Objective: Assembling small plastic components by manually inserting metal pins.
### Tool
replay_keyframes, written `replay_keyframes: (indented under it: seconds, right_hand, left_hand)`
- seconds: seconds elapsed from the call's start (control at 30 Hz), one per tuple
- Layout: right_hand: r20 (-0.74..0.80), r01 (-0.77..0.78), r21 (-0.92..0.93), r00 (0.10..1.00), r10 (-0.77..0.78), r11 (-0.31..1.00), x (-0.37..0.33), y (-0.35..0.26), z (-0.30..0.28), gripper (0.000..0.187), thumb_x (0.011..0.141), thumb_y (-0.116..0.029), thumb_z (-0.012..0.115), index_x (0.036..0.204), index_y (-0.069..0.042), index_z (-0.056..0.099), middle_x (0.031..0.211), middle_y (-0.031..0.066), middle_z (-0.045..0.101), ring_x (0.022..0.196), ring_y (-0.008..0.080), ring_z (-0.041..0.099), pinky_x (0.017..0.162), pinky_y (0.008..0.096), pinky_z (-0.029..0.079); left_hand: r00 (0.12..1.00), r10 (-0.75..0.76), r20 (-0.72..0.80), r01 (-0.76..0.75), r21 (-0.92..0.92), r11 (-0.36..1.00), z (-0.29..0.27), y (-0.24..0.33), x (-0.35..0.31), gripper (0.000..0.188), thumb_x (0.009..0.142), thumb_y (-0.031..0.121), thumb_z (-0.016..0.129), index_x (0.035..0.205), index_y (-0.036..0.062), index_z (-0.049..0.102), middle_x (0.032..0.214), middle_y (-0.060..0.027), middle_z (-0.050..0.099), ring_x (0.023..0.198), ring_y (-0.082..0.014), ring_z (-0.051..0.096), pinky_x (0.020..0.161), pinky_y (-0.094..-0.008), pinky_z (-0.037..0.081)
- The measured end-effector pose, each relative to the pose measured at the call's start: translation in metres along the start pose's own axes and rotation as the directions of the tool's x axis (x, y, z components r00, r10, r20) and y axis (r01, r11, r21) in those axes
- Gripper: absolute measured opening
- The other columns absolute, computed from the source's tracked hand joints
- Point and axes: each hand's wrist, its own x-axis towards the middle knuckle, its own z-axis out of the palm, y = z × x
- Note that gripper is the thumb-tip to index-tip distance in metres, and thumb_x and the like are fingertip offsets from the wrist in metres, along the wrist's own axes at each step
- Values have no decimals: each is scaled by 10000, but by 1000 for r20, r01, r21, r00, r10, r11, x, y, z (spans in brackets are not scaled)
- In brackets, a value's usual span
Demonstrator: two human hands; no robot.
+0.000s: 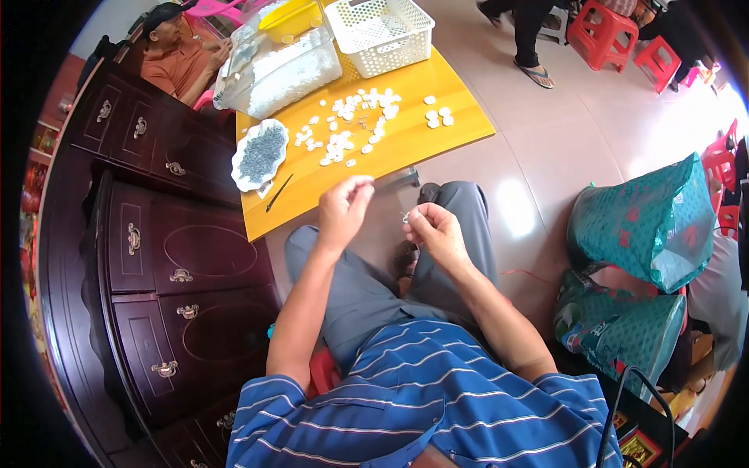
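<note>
My left hand (343, 212) is raised just off the near edge of the yellow table (328, 179), its fingers curled and thumb pressed to them; whatever may be between the fingertips is hidden. To its right, over my lap, my right hand (439, 236) pinches a small white piece (406, 218), too small to make out fully. Many small white plastic pieces (341, 146) lie scattered across the tabletop, with a few more (433, 122) apart on the right. A white scalloped dish (237, 173) holds a heap of thin dark metal pins (262, 154). Beside it rests a slim dark tool (279, 193).
A clear bin (331, 69) full of white pieces stands at the table's back, with a yellow bowl (289, 23) and a white basket (390, 54). A dark wooden cabinet (211, 249) borders the left. Green sacks (636, 222) stand right. Other people sit or stand nearby.
</note>
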Motion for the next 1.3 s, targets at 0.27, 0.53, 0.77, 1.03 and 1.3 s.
replay_keyframes:
  seconds: [0.27,0.53,0.77,1.03,1.3]
  right_hand:
    - [15,2,-8,1000,-1,1000,3,2,-2,162,1053,-205,622,983,-63,654,850,1,685,733,69,623,694,225,513]
    - [26,-9,36,1000,8,999,4,2,-2,173,1053,-215,625,985,-59,655,855,3,687,736,73,627,698,230,517]
    - [16,-13,30,1000,12,999,3,-2,-4,181,1050,-229,632,991,-60,658,858,9,688,742,80,630,706,233,517]
    - [12,-31,28,999,31,999,2,-3,-1,168,1047,-225,638,998,-65,657,860,7,687,746,78,624,704,230,507]
    - [21,-23,52,1000,22,998,-1,-2,-1,154,1047,-216,631,996,-73,655,861,2,685,746,74,622,699,227,503]
  left_hand:
    - [946,314,-78,-197,629,752,-9,-17,69,236,889,145,732,1090,22,728,893,-135,703,747,-291,673,709,-384,549]
    - [954,298,-36,-180,725,664,1,-27,80,181,922,243,706,1001,83,735,902,-139,696,851,-368,680,734,-452,548]
    - [981,180,-74,-124,475,871,4,-12,58,75,957,100,667,952,40,711,903,-132,735,675,-210,695,639,-329,555]
    - [964,-260,60,241,-617,749,14,-12,2,42,989,70,654,988,29,660,911,-105,727,652,-106,653,625,-257,585]
    - [970,-237,59,213,-676,706,16,-6,-11,152,982,42,637,1123,13,684,915,-77,713,673,-93,643,639,-255,586]
